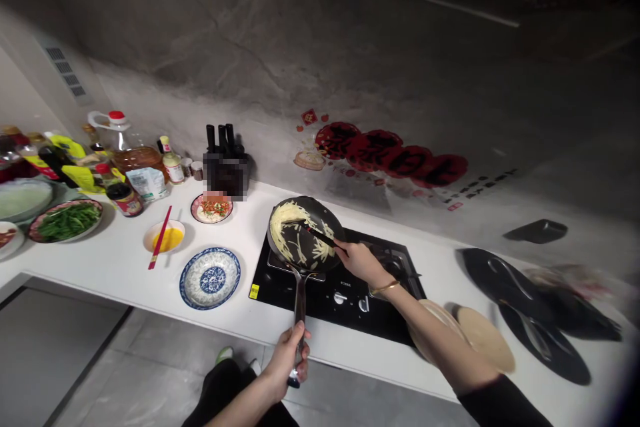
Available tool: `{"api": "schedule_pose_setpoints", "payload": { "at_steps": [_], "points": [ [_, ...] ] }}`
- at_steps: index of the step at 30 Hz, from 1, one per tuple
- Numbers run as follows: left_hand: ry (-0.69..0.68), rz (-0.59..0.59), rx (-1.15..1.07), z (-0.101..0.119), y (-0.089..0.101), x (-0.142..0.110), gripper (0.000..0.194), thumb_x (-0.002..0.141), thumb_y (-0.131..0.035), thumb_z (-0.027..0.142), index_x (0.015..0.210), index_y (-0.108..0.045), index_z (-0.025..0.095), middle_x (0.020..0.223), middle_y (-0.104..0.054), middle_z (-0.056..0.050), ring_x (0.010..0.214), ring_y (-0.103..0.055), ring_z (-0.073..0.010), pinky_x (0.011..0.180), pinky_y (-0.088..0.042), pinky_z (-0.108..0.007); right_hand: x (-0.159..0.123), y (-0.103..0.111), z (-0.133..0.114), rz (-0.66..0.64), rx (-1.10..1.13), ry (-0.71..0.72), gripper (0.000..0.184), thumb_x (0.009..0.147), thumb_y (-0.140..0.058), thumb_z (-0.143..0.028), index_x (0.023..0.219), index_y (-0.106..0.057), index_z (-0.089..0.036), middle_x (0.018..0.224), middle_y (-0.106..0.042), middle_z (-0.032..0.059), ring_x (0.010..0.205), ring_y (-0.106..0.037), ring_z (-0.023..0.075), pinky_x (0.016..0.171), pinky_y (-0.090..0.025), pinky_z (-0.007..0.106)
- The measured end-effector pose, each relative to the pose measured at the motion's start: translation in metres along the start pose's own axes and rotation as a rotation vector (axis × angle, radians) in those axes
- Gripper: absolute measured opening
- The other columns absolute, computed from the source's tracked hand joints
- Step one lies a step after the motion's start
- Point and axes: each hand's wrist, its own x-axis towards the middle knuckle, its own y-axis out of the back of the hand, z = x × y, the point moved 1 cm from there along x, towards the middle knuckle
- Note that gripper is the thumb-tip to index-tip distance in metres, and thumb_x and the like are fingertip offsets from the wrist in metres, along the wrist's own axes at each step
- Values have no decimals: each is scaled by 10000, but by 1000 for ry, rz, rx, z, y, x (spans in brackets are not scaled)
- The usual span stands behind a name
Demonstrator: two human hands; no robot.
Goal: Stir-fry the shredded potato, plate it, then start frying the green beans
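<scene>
The left hand (293, 353) is wrapped around the long handle (300, 303) of a dark pan (327, 217), while the right hand (361, 261) is closed around a black utensil (323, 237) whose far end lies among pale, shredded strips (284, 223) in the pan. The pan is over the left side of the black cooktop (315, 297); whether it rests fully on the burner, I cannot tell. It is probably stiff and front-heavy, best held by that handle, away from the hot bowl; the strips look soft, perhaps slippery, and liable to break under rough stirring. The cooktop carries small brand lettering, too fine to read surely, and a yellow sticker (254, 291) at its left corner. Beyond, a red wall decal (383, 150) shows 4 large characters, 蒸蒸日上, with 旺 on a small red diamond (309, 117); the finer print to the right is illegible.
</scene>
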Motion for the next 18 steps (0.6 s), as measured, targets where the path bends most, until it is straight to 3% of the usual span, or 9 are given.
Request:
{"api": "schedule_pose_setpoints", "payload": {
  "at_steps": [6,10,18],
  "points": [
    [4,-9,3,-6,4,6,575,613,-577,721,828,-474,197,496,-426,92,303,-301,-32,331,-179,-189,-2,7,6,33,13,6,403,920,-368,-294,1262,-554,-192,1007,-703,98,862,-674,215,754,-480,265],
    [-6,-5,3,-4,3,5,593,587,-587,731,817,-470,198,495,-427,92,298,-302,-34,327,-177,-192,6,4,-4,-52,-57,1,384,909,-391,-265,1244,-567,-201,1038,-695,96,942,-653,213,776,-483,274],
    [2,-6,-18,0,-1,1,603,573,-587,737,814,-472,195,503,-431,91,299,-305,-32,333,-184,-195,-35,87,51,-295,-181,32,334,858,-449,-293,1111,-666,-289,984,-716,33,868,-666,210,747,-486,284]
  ]
}}
